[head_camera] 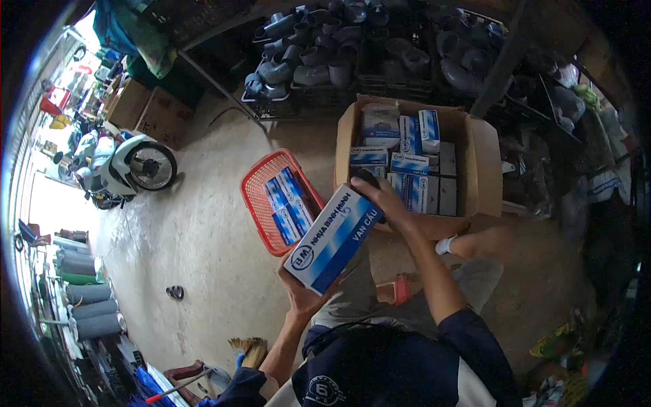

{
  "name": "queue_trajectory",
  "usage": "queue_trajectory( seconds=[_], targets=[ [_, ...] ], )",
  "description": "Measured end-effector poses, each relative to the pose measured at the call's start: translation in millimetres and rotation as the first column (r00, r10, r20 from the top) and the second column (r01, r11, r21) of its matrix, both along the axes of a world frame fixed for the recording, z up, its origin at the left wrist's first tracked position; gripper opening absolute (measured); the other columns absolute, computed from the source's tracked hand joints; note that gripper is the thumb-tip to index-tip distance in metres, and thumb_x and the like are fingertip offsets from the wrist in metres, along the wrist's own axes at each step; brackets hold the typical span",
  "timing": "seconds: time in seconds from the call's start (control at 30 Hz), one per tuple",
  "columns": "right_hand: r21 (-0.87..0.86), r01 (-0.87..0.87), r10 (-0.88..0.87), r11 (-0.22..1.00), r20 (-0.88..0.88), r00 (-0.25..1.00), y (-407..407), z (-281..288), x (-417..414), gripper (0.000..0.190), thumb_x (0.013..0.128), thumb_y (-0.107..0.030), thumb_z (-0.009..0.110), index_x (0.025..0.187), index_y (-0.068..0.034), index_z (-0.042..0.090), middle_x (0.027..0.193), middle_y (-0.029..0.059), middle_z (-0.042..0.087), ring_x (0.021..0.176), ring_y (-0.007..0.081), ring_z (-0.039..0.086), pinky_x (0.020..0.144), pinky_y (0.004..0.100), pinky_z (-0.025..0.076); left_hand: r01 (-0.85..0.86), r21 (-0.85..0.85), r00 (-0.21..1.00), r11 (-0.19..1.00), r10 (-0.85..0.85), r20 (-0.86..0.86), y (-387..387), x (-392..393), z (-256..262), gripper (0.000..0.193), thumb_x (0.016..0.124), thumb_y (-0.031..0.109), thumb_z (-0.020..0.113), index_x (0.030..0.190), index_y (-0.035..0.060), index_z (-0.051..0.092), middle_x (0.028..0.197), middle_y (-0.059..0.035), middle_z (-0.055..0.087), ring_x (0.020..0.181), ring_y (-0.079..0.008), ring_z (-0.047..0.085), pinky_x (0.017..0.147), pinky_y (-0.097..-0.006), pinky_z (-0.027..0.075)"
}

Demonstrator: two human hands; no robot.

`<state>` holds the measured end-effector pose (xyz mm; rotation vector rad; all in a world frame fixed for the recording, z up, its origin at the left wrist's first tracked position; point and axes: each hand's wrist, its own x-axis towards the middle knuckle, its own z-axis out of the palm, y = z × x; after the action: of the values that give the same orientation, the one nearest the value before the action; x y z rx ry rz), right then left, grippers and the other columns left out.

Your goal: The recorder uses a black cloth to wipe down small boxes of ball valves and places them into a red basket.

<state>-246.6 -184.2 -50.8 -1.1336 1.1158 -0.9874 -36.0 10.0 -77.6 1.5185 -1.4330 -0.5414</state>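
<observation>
A long blue and white cardboard box (333, 239) with printing on it lies tilted across both my hands. My left hand (305, 290) grips its lower left end. At the upper right end is my right hand (379, 198), which also has a dark object (367, 177) at its fingers, too unclear to name. Beyond the held box, on the floor, a red plastic basket (257, 224) contains several small blue and white boxes (287, 203). Just past my right hand, an open cardboard carton (483, 168) holds many similar small boxes (409, 164), some with grey sides.
Crates of grey plastic pipe fittings (315, 76) line the rack at the back. A motorbike (122, 168) and brown cartons (163, 114) stand at the left. Rolls of sheet material (96, 310), a straw broom (252, 351) and a sandal (175, 292) are lower left. Another foot (457, 245) shows beside the carton.
</observation>
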Motion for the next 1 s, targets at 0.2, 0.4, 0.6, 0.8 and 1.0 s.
queue_trajectory(
  seconds=[0.2,0.4,0.6,0.8,1.0],
  targets=[
    [-0.309,-0.137,0.053,0.941,-0.263,0.963,34.5,81.9,-9.3,0.047,0.106,-0.042,0.055,0.085,-0.003,0.069,0.067,0.0112,0.067,0.062,0.0266,0.067,0.063,0.0405,0.051,0.147,0.310,0.989,0.939,-0.143,-0.037,7.7,19.1,-51.8,0.112,0.070,0.026,0.096,0.145,0.0007,0.018,0.135,-0.0198,0.045,0.125,-0.0313,0.051,0.104,-0.0465,0.044],
    [-0.460,-0.216,-0.065,0.861,-0.521,0.851,57.9,95.0,-10.3,0.046,0.107,-0.040,0.052,0.087,-0.002,0.068,0.066,0.0138,0.065,0.057,0.0294,0.067,0.059,0.0427,0.055,-0.051,0.049,0.985,0.997,0.043,0.168,-2.6,2.5,17.7,0.139,0.066,0.033,0.098,0.162,0.0029,0.001,0.153,-0.0224,0.035,0.145,-0.0387,0.034,0.121,-0.0528,0.027],
    [-0.663,-0.425,-0.025,0.616,-0.555,0.831,81.3,95.2,19.5,0.040,0.104,-0.038,0.057,0.094,-0.001,0.067,0.085,0.0147,0.069,0.065,0.0283,0.072,0.058,0.0428,0.059,0.123,0.222,0.915,0.967,-0.198,0.352,-35.0,-17.2,111.1,0.139,0.059,0.031,0.099,0.162,-0.0008,0.012,0.156,-0.0307,0.034,0.147,-0.0478,0.034,0.119,-0.0529,0.033],
    [-0.432,-0.362,-0.022,0.826,-0.666,0.745,55.1,73.5,-5.7,0.045,0.108,-0.039,0.051,0.091,0.000,0.068,0.082,0.0166,0.071,0.063,0.0302,0.072,0.061,0.0441,0.059,0.115,0.284,0.966,0.952,-0.173,0.190,-23.2,-17.9,101.2,0.116,0.062,0.025,0.097,0.151,0.0004,0.028,0.143,-0.0288,0.045,0.131,-0.0454,0.051,0.108,-0.0503,0.045],
    [-0.520,-0.365,-0.072,0.772,-0.643,0.762,82.3,95.3,13.9,0.043,0.107,-0.037,0.052,0.092,-0.001,0.070,0.075,0.0180,0.070,0.062,0.0317,0.071,0.060,0.0421,0.058,0.088,0.224,0.912,0.971,-0.169,0.374,-28.8,-47.6,102.7,0.108,0.064,0.019,0.093,0.149,0.0005,0.030,0.139,-0.0272,0.045,0.130,-0.0457,0.049,0.110,-0.0529,0.041]
  ],
)
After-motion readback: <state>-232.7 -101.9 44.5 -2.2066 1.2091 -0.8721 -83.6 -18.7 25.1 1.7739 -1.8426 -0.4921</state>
